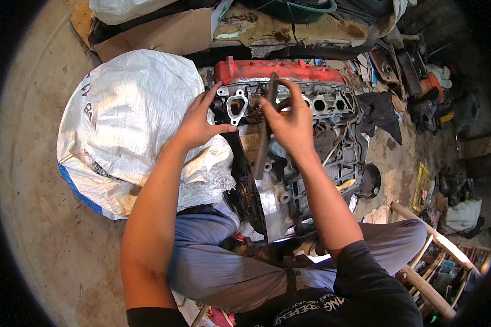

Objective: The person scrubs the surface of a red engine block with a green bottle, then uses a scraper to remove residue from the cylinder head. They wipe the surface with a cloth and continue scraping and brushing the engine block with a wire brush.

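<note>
Before me stands an engine block [335,163] topped by a cylinder head with a red valve cover [278,71]. Intake or exhaust ports open along the head's near side; the leftmost has a pale, bare-metal flange [237,107]. My left hand [198,124] is spread at the head's left end, its fingers beside the valve cover's corner and its thumb just below that flange. In my right hand [292,122] is a long, flat dark bar [264,143], perhaps a file, gripped between thumb and fingers. It slants across the head's face, hiding part of the ports behind it.
At left, a bulging white woven sack [135,114] sits against the engine. A torn foam seat [290,30] lies behind it. Rightward are a dark cloth [378,114], a round black part [370,181], a yellow plastic grate [421,188] and a wooden pole frame [429,290].
</note>
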A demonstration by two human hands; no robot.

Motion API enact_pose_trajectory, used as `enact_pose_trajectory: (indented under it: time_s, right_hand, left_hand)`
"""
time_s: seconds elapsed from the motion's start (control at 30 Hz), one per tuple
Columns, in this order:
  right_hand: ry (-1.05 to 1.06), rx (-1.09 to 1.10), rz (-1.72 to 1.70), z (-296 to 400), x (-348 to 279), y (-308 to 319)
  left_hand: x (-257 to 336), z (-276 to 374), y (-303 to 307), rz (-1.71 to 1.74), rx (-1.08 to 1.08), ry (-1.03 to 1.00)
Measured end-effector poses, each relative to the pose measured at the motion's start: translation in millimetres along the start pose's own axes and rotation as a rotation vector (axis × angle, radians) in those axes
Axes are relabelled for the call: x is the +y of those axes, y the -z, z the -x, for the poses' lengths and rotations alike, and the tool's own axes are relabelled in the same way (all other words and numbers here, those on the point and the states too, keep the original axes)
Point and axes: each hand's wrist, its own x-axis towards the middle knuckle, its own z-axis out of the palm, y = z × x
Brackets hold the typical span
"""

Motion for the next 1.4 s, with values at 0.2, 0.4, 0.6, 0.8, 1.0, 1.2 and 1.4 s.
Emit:
enact_pose_trajectory:
  time_s: [0.2,0.4,0.6,0.8,1.0,1.2,1.4]
  right_hand:
    - [0.226,-0.173,0.226,1,-2,-42]
    - [0.341,-0.006,0.156,-45,4,-50]
    - [0.222,0.131,-0.007,-40,-4,31]
    - [0.182,-0.025,0.097,6,45,111]
    - [-0.056,0.066,0.044,70,106,199]
    - [-0.238,0.551,0.141,156,219,291]
    - [-0.527,0.568,0.325,245,324,299]
  left_hand:
    - [-4,0,0,-0.001,0.007,-0.024]
    - [-1,-2,2,-0.017,-0.027,-0.002]
    - [10,-2,2,-0.066,-0.028,0.013]
    - [41,-5,-6,-0.238,0.126,-0.061]
    - [80,-5,-17,-0.348,0.118,-0.313]
    - [155,6,-58,-0.516,-0.001,-0.462]
    - [223,29,-165,-0.483,-0.099,-0.603]
